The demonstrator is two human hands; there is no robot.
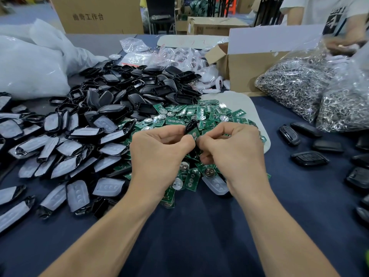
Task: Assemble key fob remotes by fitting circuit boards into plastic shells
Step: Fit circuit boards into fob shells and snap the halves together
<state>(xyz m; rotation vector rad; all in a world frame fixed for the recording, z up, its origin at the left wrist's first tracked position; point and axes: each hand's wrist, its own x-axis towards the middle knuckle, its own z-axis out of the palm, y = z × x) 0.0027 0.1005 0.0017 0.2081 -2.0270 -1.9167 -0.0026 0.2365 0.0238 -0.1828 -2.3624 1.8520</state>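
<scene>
The left hand (159,148) and right hand (229,148) pinched one black shell (191,125) between them, a green circuit board (193,134) against it, above the heap of boards (211,114). Empty shells (129,92) were piled leftward on the table (199,226).

"工作台" on cardboard box (95,16)

Tablecloth (195,236) open at near edge, shell heap (69,148) left, circuit boards (209,114) centre, remotes (309,158) right
</scene>
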